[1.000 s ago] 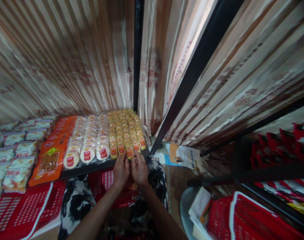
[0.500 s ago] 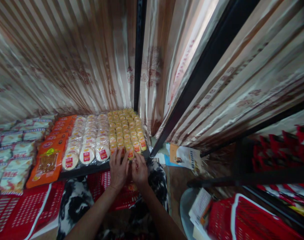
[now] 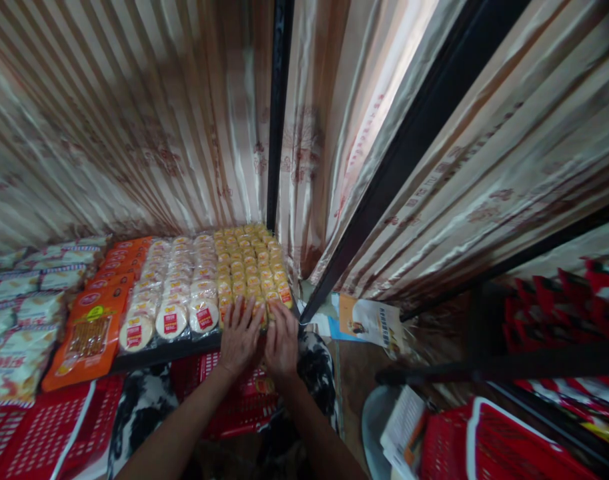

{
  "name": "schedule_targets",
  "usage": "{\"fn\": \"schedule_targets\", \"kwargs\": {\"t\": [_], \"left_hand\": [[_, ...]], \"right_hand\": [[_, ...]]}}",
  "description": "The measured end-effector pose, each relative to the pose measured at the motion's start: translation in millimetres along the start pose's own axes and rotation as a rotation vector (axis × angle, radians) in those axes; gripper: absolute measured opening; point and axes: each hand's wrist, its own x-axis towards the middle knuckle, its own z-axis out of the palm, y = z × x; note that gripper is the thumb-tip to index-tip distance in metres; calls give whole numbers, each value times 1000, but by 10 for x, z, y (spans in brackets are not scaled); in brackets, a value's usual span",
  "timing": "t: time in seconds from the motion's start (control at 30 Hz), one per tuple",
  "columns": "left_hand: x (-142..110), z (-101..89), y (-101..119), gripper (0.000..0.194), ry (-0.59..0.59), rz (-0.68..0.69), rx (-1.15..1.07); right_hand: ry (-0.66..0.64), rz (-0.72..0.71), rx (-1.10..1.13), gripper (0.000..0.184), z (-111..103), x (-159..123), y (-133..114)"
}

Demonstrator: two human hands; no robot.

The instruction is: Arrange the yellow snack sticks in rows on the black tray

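Note:
Rows of small yellow-wrapped snacks fill the right end of a dark shelf. On their front edge lies my left hand, its fingers stretched out and slightly spread over the nearest packs. Beside it, my right hand rests extended fingers on the front right packs. Both palms face down, and neither hand grips a pack. To the left stand rows of round white cakes in clear wrappers with red labels. The fingers partly cover the front yellow packs.
Orange snack bags and white-blue bags lie further left. Red baskets sit below the shelf; another red basket stands right. A black post rises before the curtain. A printed bag lies on the floor.
Both hands have flattened from bent fingers to stretched fingers over the front yellow packs. The view has shifted slightly, and the shelf's left goods appear a little further left.

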Motion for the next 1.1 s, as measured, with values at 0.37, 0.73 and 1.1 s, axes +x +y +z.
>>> {"fn": "schedule_targets", "kwargs": {"t": [0.37,0.73,1.1], "left_hand": [[65,15,9,47,16,-47,-29],[138,-9,3,45,-8,-31,-6],[136,36,-22,47,-38,-34,11]], "right_hand": [[22,60,-167,49,262,369,124],[-6,53,-199,50,357,327,246],[5,46,-255,48,360,346,204]]}}
